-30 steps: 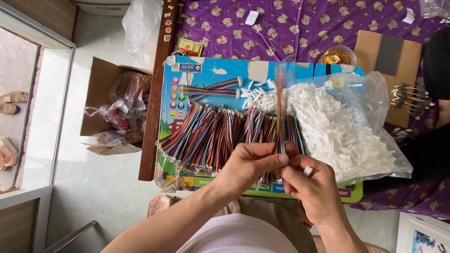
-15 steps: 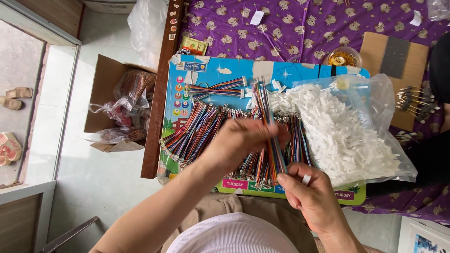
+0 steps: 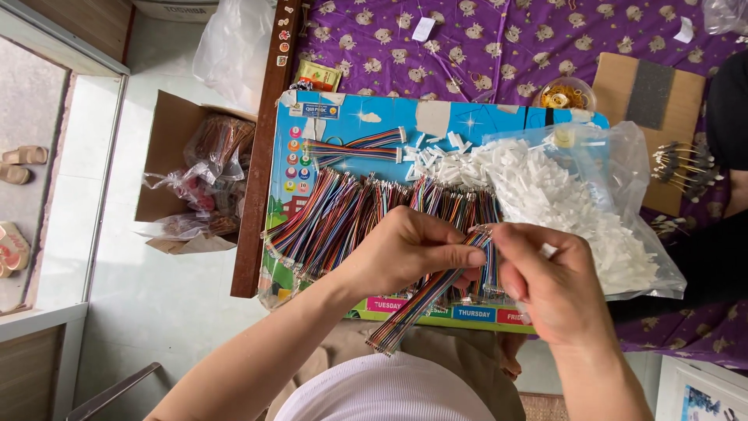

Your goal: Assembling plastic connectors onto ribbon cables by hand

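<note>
**Ribbon cable held at its upper end**

While the left hand [image 3: 405,253] pinches one rainbow ribbon cable [image 3: 425,300] with closed fingers, the right hand [image 3: 549,281] closes on its upper tip. The cable hangs above the colourful board [image 3: 312,125], its long axis slanting from lower left to upper right. Keeping the wires flat and untwisted looks wise. Right of the board's middle lies the bag of white connectors [image 3: 576,210].

There's a clear plastic bag [image 3: 615,195] of white bits lying on the right side of the bright blue chart board [image 3: 475,121]. An open brown cardboard box [image 3: 167,140] sits on the floor to the left, and a small yellow-green packet [image 3: 318,76] lies on the purple bedsheet just above the board.
</note>
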